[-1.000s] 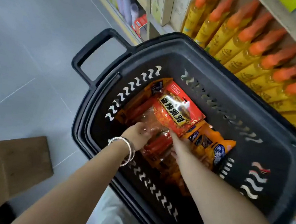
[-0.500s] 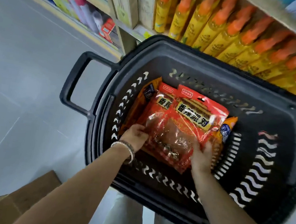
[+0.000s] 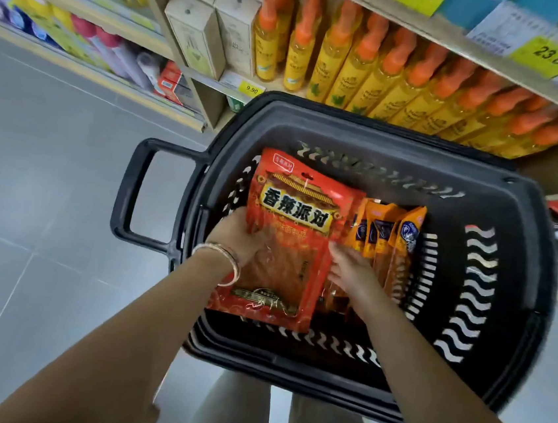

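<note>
Item: red spicy-strip packet [image 3: 289, 226], inside the black shopping basket [image 3: 383, 127], towards its handle end.
Left hand [image 3: 234, 232]: fingers curled round the packet's left edge.
Right hand [image 3: 350, 269]: at its right edge, grip unclear.
Orange snack packets [image 3: 392, 233]: mid-basket, alongside.
Status, judged: packet in the basket, not yet let go.

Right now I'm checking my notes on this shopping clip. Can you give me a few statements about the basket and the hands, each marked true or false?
1. The left hand holds the red packet at its left edge. True.
2. The red packet is the only thing at the basket. False: orange packets stand to its right.
3. The basket's handle sticks out on the person's right. False: it is on the left.
4. Yellow bottles with orange caps line the shelf behind the basket. True.
5. The bracelet is on the right wrist. False: it is on the left wrist.
</note>
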`<control>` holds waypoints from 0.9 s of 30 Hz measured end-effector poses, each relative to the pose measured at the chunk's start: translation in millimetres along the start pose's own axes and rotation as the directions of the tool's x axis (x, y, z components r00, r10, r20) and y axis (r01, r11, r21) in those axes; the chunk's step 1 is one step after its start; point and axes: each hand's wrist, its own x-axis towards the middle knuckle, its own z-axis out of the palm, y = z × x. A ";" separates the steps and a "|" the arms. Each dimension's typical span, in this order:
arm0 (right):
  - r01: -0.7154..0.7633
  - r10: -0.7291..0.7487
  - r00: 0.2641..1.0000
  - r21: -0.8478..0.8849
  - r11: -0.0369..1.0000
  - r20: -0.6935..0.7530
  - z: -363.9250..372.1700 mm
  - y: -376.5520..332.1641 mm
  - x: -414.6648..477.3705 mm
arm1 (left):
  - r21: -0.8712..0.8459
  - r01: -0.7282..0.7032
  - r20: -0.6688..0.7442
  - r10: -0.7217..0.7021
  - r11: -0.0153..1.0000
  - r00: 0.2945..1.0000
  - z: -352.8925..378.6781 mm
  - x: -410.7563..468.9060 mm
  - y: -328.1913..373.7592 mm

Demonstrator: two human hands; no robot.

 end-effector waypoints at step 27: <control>0.411 -0.192 0.800 0.287 0.865 -0.569 -64.7 33.1 -60.8 | -0.450 0.050 -0.177 -0.144 0.892 0.974 18.4 -51.3 18.0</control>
